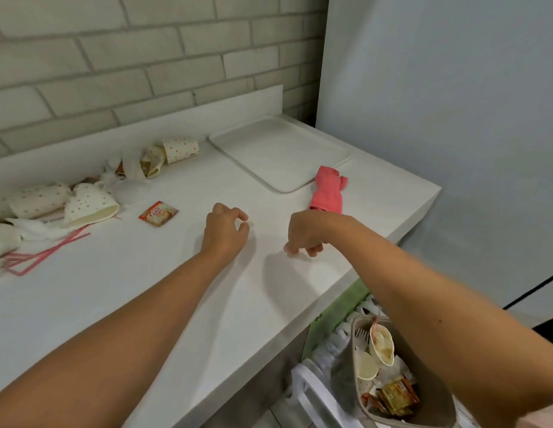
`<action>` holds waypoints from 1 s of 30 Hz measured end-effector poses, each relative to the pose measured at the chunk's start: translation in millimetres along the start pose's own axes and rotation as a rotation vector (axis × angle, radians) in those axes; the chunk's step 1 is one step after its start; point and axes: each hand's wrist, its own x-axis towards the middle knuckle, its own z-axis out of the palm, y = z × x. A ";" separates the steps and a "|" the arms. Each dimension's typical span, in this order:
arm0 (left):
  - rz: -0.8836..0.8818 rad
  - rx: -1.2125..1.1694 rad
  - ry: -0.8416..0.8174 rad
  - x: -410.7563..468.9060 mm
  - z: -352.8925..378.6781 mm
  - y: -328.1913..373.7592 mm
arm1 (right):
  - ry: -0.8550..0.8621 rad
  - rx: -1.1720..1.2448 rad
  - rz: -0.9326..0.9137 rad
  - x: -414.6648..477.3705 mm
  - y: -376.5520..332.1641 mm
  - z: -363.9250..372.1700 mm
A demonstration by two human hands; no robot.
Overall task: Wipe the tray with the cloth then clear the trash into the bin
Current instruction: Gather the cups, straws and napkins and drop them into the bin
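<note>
I'm hovering left hand (227,230) and right hand (306,234) over the counter (145,304), both empty, fingers loosely curled, eyeing the paper cups (86,205) heaped far left by the wall (114,57): light, crushable, so grabbing gently round the body.

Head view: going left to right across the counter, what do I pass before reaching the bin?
Pink straws → coffee sachet → left hand → right hand → bin. Cups, tray and cloth left out: they overlap others.
</note>
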 end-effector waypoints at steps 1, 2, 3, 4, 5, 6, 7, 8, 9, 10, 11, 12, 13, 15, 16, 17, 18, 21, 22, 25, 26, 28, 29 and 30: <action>-0.027 0.044 0.004 4.1 -6.1 -9.5 | 0.058 0.006 -0.029 3.9 -9.6 -1.6; -0.047 0.090 0.012 8.2 -12.5 -19.4 | 0.105 0.000 -0.060 7.9 -19.7 -3.2; -0.059 0.130 0.022 12.3 -19.3 -29.3 | 0.136 -0.020 -0.085 12.2 -30.0 -4.6; -0.070 0.161 0.033 16.5 -26.1 -38.8 | 0.154 -0.046 -0.110 15.6 -40.9 -5.8; -0.083 0.184 0.041 20.9 -33.0 -48.3 | 0.157 -0.067 -0.130 18.7 -51.6 -7.0; -0.097 0.204 0.043 25.3 -38.8 -56.5 | 0.156 -0.067 -0.144 22.3 -60.5 -7.1; -0.116 0.223 0.040 30.1 -45.8 -65.5 | 0.157 -0.052 -0.156 27.6 -70.2 -7.2; -0.137 0.237 0.031 35.4 -51.7 -74.2 | 0.160 -0.031 -0.165 33.9 -78.9 -7.0; -0.157 0.245 0.020 40.9 -57.4 -82.2 | 0.164 -0.013 -0.173 40.9 -87.7 -6.5; -0.179 0.245 0.011 46.0 -62.3 -89.5 | 0.169 0.002 -0.182 48.1 -96.7 -5.8; -0.196 0.244 0.007 50.2 -65.9 -95.6 | 0.174 0.012 -0.190 54.4 -104.4 -5.3; -0.207 0.241 0.014 54.3 -69.8 -102.7 | 0.179 0.018 -0.196 61.8 -113.6 -5.3; -0.207 0.239 0.026 56.9 -73.0 -108.4 | 0.188 0.025 -0.203 68.7 -121.4 -5.4; -0.170 0.243 0.078 59.9 -78.9 -117.3 | 0.207 0.047 -0.220 82.5 -136.2 -5.7; -0.132 0.260 0.113 61.0 -83.3 -121.9 | 0.224 0.054 -0.230 90.3 -144.5 -5.8; -0.091 0.284 0.143 61.7 -88.1 -125.9 | 0.243 0.062 -0.239 98.0 -152.5 -5.3; -0.060 0.308 0.170 62.5 -93.8 -130.6 | 0.265 0.073 -0.246 105.6 -160.5 -4.8; -0.035 0.383 0.261 65.7 -113.1 -148.4 | 0.322 0.120 -0.245 129.5 -184.3 -1.1; -0.047 0.404 0.280 67.2 -119.8 -155.8 | 0.337 0.148 -0.239 137.0 -191.2 1.0; -0.152 0.478 0.219 71.1 -135.6 -182.7 | 0.389 0.197 -0.215 155.2 -207.1 8.9; -0.192 0.502 0.172 72.1 -138.7 -191.9 | 0.408 0.171 -0.209 159.4 -210.9 10.7; -0.250 0.488 0.105 73.6 -143.3 -206.8 | 0.437 0.084 -0.203 165.9 -217.5 11.3; -0.263 0.458 0.091 74.3 -144.4 -211.2 | 0.446 0.049 -0.199 168.0 -220.3 10.7; -0.270 0.426 0.080 75.3 -144.9 -214.4 | 0.455 0.029 -0.194 170.0 -222.5 9.8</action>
